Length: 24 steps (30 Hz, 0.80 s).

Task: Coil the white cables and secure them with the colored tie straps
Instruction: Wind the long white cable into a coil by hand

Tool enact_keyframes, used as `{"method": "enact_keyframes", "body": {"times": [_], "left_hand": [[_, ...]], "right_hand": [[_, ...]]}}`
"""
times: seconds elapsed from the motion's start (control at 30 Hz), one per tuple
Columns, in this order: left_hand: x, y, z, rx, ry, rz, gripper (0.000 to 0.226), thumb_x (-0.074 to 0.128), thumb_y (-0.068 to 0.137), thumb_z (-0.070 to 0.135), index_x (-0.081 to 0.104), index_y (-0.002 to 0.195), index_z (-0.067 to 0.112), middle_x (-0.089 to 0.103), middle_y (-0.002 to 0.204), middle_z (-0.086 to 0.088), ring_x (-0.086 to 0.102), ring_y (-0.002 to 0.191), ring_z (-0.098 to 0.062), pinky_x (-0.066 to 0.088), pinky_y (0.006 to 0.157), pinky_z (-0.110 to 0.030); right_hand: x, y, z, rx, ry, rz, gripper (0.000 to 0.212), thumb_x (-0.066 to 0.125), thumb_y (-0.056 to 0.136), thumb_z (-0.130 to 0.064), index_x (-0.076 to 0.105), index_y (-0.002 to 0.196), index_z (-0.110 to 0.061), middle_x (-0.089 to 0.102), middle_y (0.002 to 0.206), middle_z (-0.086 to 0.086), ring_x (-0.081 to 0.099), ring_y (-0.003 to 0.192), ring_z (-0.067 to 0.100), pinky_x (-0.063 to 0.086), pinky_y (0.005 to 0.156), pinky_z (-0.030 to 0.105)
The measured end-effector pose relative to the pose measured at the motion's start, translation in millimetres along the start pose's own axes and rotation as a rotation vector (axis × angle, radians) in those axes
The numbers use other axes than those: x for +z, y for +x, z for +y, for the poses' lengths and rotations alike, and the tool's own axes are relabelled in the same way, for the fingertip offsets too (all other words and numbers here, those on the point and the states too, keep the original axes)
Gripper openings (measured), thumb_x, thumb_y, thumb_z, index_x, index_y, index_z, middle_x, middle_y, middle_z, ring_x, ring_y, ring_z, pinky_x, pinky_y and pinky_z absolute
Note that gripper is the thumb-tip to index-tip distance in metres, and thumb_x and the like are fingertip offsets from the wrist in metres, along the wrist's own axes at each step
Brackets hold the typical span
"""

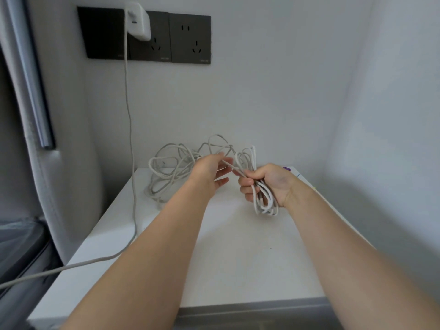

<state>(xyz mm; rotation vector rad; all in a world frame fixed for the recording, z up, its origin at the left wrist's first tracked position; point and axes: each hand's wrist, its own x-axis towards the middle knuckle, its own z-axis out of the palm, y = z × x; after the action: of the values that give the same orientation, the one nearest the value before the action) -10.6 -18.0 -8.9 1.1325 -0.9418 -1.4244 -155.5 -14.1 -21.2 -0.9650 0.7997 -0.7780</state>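
1. My right hand (266, 184) has its fingers curled round a part-made bundle of thin white cable (264, 202), held above the white tabletop (238, 253).
2. My left hand (210, 170), fingers nearly straight, touches the loose strand.
3. Mid-coiling, I judge: next, draw another loop from the tangled white cable heap (166, 173) behind.

My head camera is looking forward and down from close above the desk (238, 246), wall sockets (190, 39) sitting toward eleven o'clock.
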Motion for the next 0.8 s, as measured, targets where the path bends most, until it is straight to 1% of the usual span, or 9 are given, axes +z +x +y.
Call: {"method": "enact_keyframes", "body": {"times": [0.1,0.17,0.27,0.37,0.47,0.57,0.63,0.7,0.8], "left_hand": [[2,0,0,-0.007,-0.001,-0.011,0.027,0.041,0.098,0.019,0.059,0.083,0.006,0.063,0.083,-0.005,0.059,0.079,-0.018,0.047,0.078,-0.031],[2,0,0,-0.013,0.004,-0.021,0.027,0.041,0.099,0.019,0.059,0.083,0.007,0.062,0.083,-0.004,0.059,0.078,-0.018,0.048,0.083,-0.033],[1,0,0,-0.019,0.036,-0.046,0.027,0.04,0.099,0.021,0.059,0.085,0.008,0.063,0.083,-0.003,0.059,0.078,-0.015,0.047,0.08,-0.032],[2,-1,0,-0.005,0.073,-0.051,0.028,0.04,0.099,0.021,0.06,0.084,0.008,0.063,0.081,-0.003,0.059,0.078,-0.015,0.047,0.077,-0.031],[0,2,2,0.025,0.128,-0.024,0.032,0.041,0.099,0.022,0.062,0.079,0.009,0.064,0.08,-0.002,0.059,0.079,-0.015,0.046,0.08,-0.032],[-4,6,5,0.039,0.102,0.014,0.037,0.037,0.099,0.024,0.062,0.077,0.008,0.064,0.08,-0.001,0.058,0.074,-0.012,0.045,0.07,-0.028],[-11,10,7,0.039,0.027,0.079,0.04,0.033,0.099,0.024,0.06,0.075,0.008,0.063,0.077,-0.001,0.057,0.07,-0.012,0.043,0.065,-0.026],[-20,15,11,0.053,-0.038,0.14,0.041,0.032,0.099,0.023,0.059,0.073,0.009,0.065,0.064,0.002,0.058,0.062,-0.011,0.042,0.06,-0.024],[-36,23,14,0.109,-0.149,0.332,0.033,0.043,0.092,0.016,0.055,0.062,0.011,0.056,0.037,0.006,0.053,0.033,-0.007,0.04,0.049,-0.019]], "right_hand": [[2,-2,1,0.021,-0.087,-0.01,0.023,0.03,0.097,-0.009,0.051,0.089,-0.009,0.038,0.049,-0.002,0.032,0.045,0.012,0.037,0.051,0.023],[2,-3,0,0.029,-0.12,-0.002,0.026,0.03,0.097,-0.01,0.053,0.086,-0.008,0.039,0.05,-0.002,0.037,0.047,0.012,0.044,0.057,0.026],[5,-5,-1,0.057,-0.071,0.026,0.028,0.03,0.098,-0.009,0.051,0.08,-0.008,0.044,0.049,-0.001,0.048,0.046,0.013,0.054,0.058,0.028],[5,-5,-1,0.077,0.012,0.055,0.031,0.03,0.098,-0.006,0.051,0.076,-0.006,0.052,0.05,0.004,0.057,0.045,0.016,0.058,0.055,0.03],[3,-3,-2,0.127,0.104,0.083,0.03,0.027,0.098,-0.007,0.047,0.075,-0.008,0.046,0.047,0.001,0.046,0.034,0.011,0.045,0.04,0.017],[-3,-1,-4,0.102,0.127,0.088,0.029,0.026,0.096,-0.008,0.044,0.073,-0.011,0.036,0.043,-0.003,0.032,0.027,0.006,0.027,0.035,0.011],[-4,-4,-6,0.049,0.121,0.034,0.019,0.034,0.088,-0.005,0.044,0.072,-0.011,0.034,0.043,-0.004,0.03,0.027,0.005,0.027,0.033,0.012],[-3,-8,-7,-0.029,0.141,-0.06,0.009,0.051,0.072,-0.004,0.046,0.072,-0.011,0.034,0.044,-0.004,0.03,0.027,0.006,0.029,0.033,0.015],[-9,-11,-9,-0.128,0.196,-0.212,0.028,0.077,0.048,-0.002,0.057,0.067,-0.009,0.037,0.046,-0.003,0.034,0.029,0.007,0.035,0.033,0.02]]}}
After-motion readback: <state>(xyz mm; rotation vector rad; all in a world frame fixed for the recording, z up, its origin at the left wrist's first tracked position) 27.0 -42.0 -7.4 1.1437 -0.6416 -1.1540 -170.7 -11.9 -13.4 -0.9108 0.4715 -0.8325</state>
